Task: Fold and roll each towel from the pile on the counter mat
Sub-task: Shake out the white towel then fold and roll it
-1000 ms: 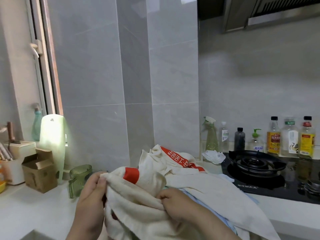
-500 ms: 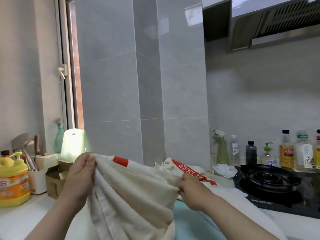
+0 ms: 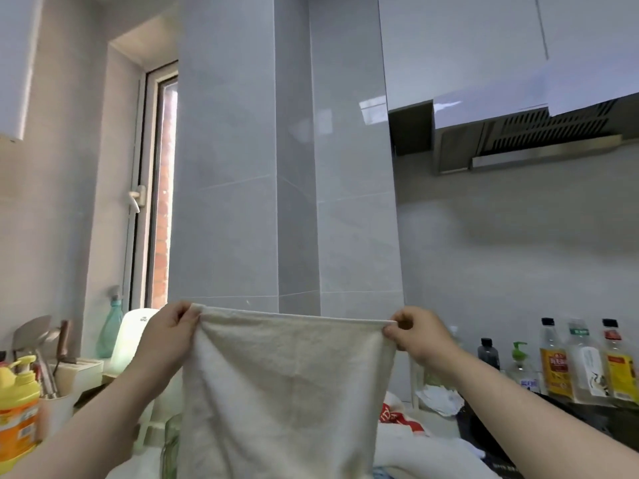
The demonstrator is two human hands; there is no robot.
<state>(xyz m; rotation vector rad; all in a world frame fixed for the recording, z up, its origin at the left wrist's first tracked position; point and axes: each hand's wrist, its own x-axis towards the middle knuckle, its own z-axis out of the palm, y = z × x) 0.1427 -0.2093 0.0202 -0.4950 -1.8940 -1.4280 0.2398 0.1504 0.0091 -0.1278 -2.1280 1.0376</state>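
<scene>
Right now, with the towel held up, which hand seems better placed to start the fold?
Probably the right. Both hands hold the towel level by its top corners, but the right hand only pinches its corner, easy to swing across, while the left hand wraps its corner fully, a steadier anchor.

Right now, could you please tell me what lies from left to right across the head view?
Yellow detergent bottle, teal spray bottle, left hand, cream towel, right hand, dark bottle, green pump bottle, yellow-labelled bottle.
</scene>
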